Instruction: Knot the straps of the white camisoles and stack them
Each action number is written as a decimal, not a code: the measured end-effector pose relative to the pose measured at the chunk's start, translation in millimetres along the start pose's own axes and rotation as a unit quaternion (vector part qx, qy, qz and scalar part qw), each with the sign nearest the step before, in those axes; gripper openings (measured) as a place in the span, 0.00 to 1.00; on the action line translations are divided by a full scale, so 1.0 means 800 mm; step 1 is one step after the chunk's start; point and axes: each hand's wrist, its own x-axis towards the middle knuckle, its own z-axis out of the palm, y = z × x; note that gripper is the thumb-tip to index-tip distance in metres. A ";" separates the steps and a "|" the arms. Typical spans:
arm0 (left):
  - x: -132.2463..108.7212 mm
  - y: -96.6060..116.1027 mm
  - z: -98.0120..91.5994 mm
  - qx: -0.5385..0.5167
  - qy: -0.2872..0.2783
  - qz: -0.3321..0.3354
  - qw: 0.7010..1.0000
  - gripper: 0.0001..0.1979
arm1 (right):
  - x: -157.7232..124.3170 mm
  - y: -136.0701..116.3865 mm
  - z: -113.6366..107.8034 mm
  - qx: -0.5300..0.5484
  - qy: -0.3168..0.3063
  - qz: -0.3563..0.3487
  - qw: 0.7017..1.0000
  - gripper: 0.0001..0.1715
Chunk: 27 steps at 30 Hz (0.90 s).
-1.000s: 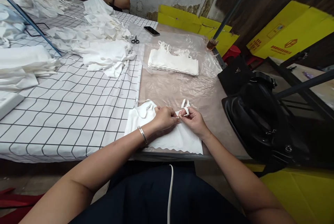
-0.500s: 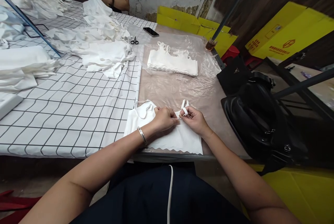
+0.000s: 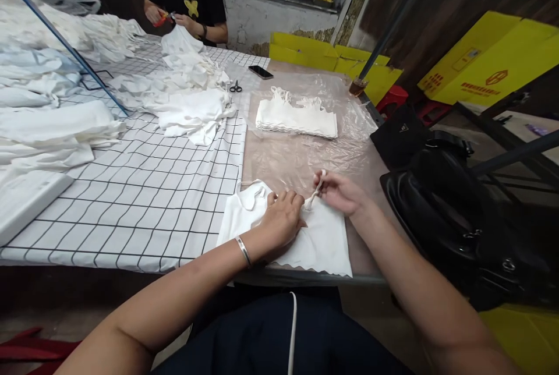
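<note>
A white camisole top (image 3: 325, 235) with thin straps and a wavy hem lies flat at the table's front edge. My left hand (image 3: 283, 218), with a silver bangle at the wrist, rests palm down on its upper middle, fingers spread over the cloth. Just to the right, my right hand (image 3: 340, 193) pinches a twisted white shoulder strap (image 3: 320, 184) and holds it up from the neckline. The other strap (image 3: 248, 203) lies loose in a loop on the left side of the top. Cloth under my left palm is hidden.
Beyond lies a neat stack of white tops (image 3: 297, 116) on clear plastic sheeting. Black scissors (image 3: 236, 87) and a phone (image 3: 261, 72) are nearby. Heaped white garments (image 3: 192, 110) cover the left. A black bag (image 3: 432, 206) sits right. Across the table, a person holds red-handled snips (image 3: 162, 20).
My right hand has drawn the strap up and away from my left hand, and the strap is now twisted. My left hand has flattened onto the top. The view has shifted slightly.
</note>
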 end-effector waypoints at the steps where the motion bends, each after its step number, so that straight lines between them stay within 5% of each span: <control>1: 0.000 0.002 0.000 0.007 -0.009 -0.005 1.000 0.15 | 0.013 -0.012 0.003 0.001 0.025 0.011 1.000 0.06; 3: -0.001 0.004 -0.003 0.018 -0.016 -0.011 1.000 0.15 | 0.035 -0.033 0.006 -0.073 0.062 0.027 0.995 0.02; 6: -0.027 -0.007 -0.018 0.032 0.030 -0.023 0.999 0.18 | 0.039 -0.052 -0.005 -0.227 0.070 0.058 0.970 0.13; 8: -0.064 -0.026 -0.033 0.045 0.089 -0.071 0.993 0.16 | 0.016 -0.050 -0.026 -0.329 0.089 0.039 0.939 0.22; 10: -0.108 -0.049 -0.047 0.075 0.122 -0.159 0.977 0.14 | -0.023 -0.033 -0.050 -0.462 0.123 -0.012 0.878 0.28; 12: -0.144 -0.064 -0.056 0.094 0.106 -0.236 0.961 0.15 | -0.066 -0.006 -0.068 -0.566 0.141 -0.025 0.812 0.29; 14: -0.161 -0.069 -0.058 0.091 0.071 -0.279 0.953 0.14 | -0.104 0.024 -0.072 -0.604 0.120 0.011 0.788 0.25; 16: -0.159 -0.065 -0.055 0.057 0.050 -0.291 0.954 0.12 | -0.130 0.046 -0.065 -0.583 0.093 0.007 0.807 0.21; 20: -0.138 -0.055 -0.072 -0.191 0.078 -0.305 0.930 0.13 | -0.150 0.039 -0.048 -0.375 0.083 -0.040 0.922 0.23; 24: -0.128 -0.046 -0.147 -0.578 0.054 -0.285 0.763 0.19 | -0.163 -0.030 -0.052 -0.110 0.077 -0.042 0.990 0.24; 27: -0.114 -0.039 -0.208 -0.681 0.061 -0.272 0.677 0.23 | -0.160 -0.081 -0.057 -0.026 0.086 -0.056 0.994 0.21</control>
